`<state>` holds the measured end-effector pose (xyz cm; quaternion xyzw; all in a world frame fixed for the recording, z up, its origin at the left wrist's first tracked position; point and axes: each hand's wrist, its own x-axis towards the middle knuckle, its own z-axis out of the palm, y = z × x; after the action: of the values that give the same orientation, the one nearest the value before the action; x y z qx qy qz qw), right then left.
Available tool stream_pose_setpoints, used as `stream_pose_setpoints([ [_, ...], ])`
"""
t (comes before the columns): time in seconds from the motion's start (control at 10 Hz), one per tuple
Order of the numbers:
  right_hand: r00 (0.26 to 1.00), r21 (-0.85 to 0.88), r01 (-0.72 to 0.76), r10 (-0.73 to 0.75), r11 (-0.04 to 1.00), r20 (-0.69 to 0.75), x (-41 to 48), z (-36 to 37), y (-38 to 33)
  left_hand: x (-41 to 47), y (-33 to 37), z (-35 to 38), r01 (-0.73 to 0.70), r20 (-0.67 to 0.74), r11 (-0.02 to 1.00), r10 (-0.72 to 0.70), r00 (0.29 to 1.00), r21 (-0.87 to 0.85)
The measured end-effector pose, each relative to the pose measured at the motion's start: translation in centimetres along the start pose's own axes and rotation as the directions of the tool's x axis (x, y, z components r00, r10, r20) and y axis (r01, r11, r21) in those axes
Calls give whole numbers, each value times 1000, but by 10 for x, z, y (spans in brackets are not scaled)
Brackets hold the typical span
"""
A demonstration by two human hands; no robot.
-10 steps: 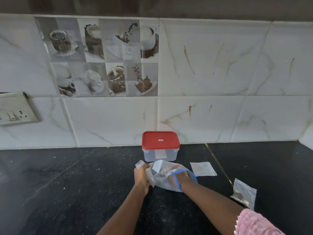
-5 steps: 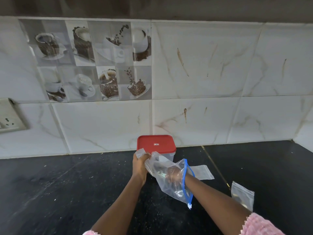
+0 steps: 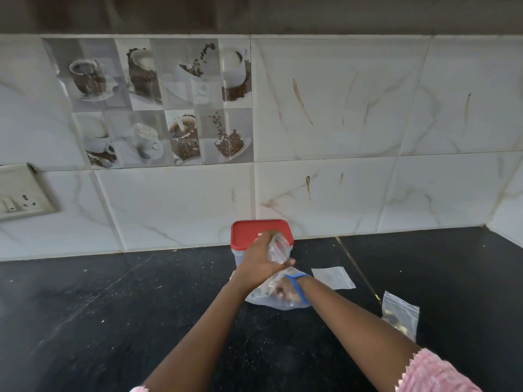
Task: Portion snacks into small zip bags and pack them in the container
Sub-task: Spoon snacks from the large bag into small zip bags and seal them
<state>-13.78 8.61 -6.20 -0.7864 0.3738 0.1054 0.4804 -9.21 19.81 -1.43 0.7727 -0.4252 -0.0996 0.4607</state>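
A clear container with a red lid [image 3: 249, 232] stands on the black counter against the wall. In front of it my left hand [image 3: 261, 257] grips the bunched end of a large clear bag with a blue zip rim [image 3: 271, 299]. My right hand [image 3: 285, 291] is inside that bag, seen blurred through the plastic among the snacks; how its fingers lie is unclear. An empty small zip bag [image 3: 334, 277] lies flat to the right. A small zip bag holding some snacks [image 3: 400, 314] lies further right, beside my right forearm.
The black stone counter [image 3: 113, 306] runs to a white tiled wall at the back and a corner at the far right. A switch and socket plate [image 3: 19, 193] is fixed on the wall at the left. Crumbs speckle the counter.
My left hand lifted the bag's end higher, in front of the red lid. The bag, held up a moment ago, now rests on the counter with my right hand still inside.
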Motion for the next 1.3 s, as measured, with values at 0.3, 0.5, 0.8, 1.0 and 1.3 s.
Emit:
stream_pose_setpoints([
  [0.3,999,277,-10,24,961,-47,-47,-12,1,7,15,2,-29,215,936,-50,975,351],
  [0.5,980,57,6,6,998,-197,-55,-17,0,10,16,-1,-11,118,916,-40,992,401],
  [0.8,916,38,101,-78,994,-392,-66,-38,10,9,12,1,54,58,973,-68,996,226],
  [1.0,909,180,99,-15,979,-418,-67,-45,17,4,11,5,27,1,980,-28,1000,197],
  [1.3,916,271,103,14,957,-400,-62,-52,27,1,2,13,122,-30,981,-119,992,153],
])
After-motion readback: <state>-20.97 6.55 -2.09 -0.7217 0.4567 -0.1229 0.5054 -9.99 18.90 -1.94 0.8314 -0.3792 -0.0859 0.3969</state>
